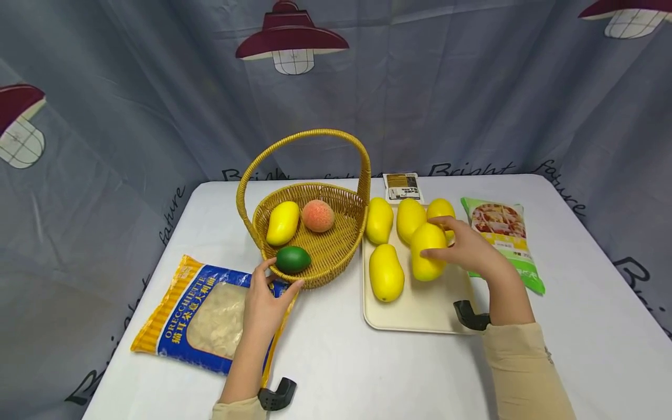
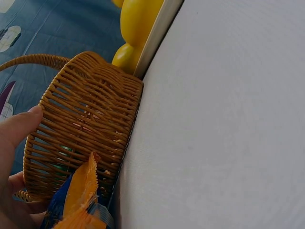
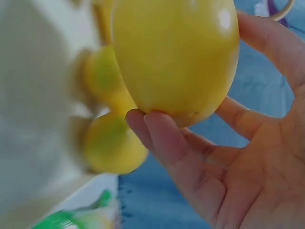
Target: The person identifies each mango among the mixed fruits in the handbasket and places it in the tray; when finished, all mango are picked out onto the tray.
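My right hand (image 1: pixel 462 248) grips a yellow mango (image 1: pixel 427 251) over the cream tray (image 1: pixel 420 315), with thumb and fingers spread around its end (image 3: pixel 176 57). Under and beside it on the tray are several more mangoes (image 1: pixel 386 273). Spread along the near left rim of the wicker basket (image 1: pixel 331 265) is my left hand (image 1: pixel 265 303), its thumb straight and touching the woven side in the left wrist view. Inside the basket lie a mango (image 1: pixel 283 223), a peach (image 1: pixel 318 216) and a smooth green fruit (image 1: pixel 293 259) close to the left fingers.
A blue and yellow orecchiette bag (image 1: pixel 215 315) lies partly under the left hand. Right of the tray is a green food packet (image 1: pixel 504 233), and behind it a small brown and white pouch (image 1: pixel 403 188). The basket's tall handle (image 1: pixel 304 134) arches up near the curtain.
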The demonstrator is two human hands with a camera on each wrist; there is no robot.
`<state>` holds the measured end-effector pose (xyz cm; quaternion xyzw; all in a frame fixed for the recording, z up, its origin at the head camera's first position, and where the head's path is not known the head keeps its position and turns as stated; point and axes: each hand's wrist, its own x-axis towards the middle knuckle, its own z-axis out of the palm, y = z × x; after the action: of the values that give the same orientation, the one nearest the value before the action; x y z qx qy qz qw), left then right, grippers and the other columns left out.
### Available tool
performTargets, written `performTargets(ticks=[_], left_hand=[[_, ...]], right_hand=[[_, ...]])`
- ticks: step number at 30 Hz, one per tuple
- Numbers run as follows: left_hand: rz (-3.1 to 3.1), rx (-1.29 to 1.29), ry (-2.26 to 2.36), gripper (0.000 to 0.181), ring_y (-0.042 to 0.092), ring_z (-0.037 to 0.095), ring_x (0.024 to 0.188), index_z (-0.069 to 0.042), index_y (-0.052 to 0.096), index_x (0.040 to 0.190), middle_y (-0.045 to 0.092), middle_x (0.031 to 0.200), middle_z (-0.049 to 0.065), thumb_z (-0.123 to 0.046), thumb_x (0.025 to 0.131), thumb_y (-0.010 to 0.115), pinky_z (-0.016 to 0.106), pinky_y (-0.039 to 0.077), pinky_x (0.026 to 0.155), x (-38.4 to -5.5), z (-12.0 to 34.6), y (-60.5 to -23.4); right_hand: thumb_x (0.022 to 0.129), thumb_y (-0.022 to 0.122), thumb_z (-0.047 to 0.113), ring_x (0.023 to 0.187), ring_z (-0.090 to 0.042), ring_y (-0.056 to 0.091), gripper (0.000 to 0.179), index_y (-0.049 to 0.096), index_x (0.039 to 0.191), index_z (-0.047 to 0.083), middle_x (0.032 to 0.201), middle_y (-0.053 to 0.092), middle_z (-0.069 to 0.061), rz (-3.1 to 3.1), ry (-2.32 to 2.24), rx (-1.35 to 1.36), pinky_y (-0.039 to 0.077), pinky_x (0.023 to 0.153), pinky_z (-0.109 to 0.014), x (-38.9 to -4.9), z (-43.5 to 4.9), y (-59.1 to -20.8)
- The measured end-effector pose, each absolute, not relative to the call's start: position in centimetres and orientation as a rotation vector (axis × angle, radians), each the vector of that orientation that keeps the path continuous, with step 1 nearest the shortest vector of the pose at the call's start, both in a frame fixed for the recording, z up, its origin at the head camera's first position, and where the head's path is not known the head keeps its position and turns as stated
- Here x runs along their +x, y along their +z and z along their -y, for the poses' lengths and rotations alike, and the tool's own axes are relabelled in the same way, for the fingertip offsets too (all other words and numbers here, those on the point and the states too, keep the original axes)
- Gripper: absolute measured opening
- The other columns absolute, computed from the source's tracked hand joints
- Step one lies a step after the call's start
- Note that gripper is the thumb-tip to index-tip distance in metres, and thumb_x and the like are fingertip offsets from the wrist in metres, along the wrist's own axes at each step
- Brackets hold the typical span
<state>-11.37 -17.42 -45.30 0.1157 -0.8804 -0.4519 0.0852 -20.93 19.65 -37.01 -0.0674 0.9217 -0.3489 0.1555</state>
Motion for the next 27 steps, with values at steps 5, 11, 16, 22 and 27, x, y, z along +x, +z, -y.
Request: performTargets(ticks=[5,11,16,22,27], left_hand=[[2.619,0.336,-1.348,0.082,0.053,0.032,0.119,-0.02,0.037,0.14,0.046,0.134,0.014,-0.058,0.077,0.073,0.055,0.045,0.088,-11.3,17.4,-45.3],[2.627,0.341,-1.353,0.083,0.052,0.031,0.12,-0.022,0.036,0.14,0.046,0.135,0.013,-0.062,0.077,0.07,0.055,0.044,0.089,-11.3,17.5,-45.3],[2.635,0.332,-1.353,0.084,0.052,0.031,0.12,-0.021,0.036,0.14,0.046,0.135,0.013,-0.064,0.076,0.07,0.055,0.044,0.089,-11.1,17.5,-45.4],[2.624,0.327,-1.343,0.082,0.053,0.033,0.12,-0.02,0.037,0.14,0.046,0.135,0.014,-0.058,0.078,0.073,0.055,0.044,0.089,-11.2,17.5,-45.4],[2.625,0.319,-1.336,0.082,0.052,0.034,0.12,-0.019,0.036,0.141,0.046,0.136,0.015,-0.058,0.078,0.072,0.056,0.044,0.089,-11.2,17.4,-45.3]], right_hand=[[0.081,0.075,0.045,0.128,-0.044,0.034,0.085,0.035,0.146,0.008,0.147,0.031,-0.025,-2.571,-1.054,-0.177,0.03,0.099,-0.066,-20.4,-20.9,-39.5],[0.081,0.075,0.046,0.117,-0.04,0.044,0.081,0.038,0.146,0.014,0.144,0.033,-0.023,-2.504,-1.11,-0.202,0.041,0.092,-0.056,-20.2,-21.1,-41.7],[0.081,0.076,0.042,0.108,-0.036,0.05,0.079,0.038,0.145,0.014,0.142,0.034,-0.023,-2.478,-1.141,-0.208,0.047,0.082,-0.042,-20.2,-21.0,-42.7],[0.082,0.075,0.039,0.103,-0.035,0.053,0.078,0.037,0.145,0.013,0.144,0.033,-0.024,-2.45,-1.196,-0.19,0.049,0.076,-0.036,-20.1,-20.6,-42.9],[0.083,0.074,0.041,0.108,-0.037,0.051,0.081,0.034,0.148,0.013,0.146,0.032,-0.025,-2.446,-1.176,-0.151,0.049,0.079,-0.038,-19.8,-20.2,-42.5]])
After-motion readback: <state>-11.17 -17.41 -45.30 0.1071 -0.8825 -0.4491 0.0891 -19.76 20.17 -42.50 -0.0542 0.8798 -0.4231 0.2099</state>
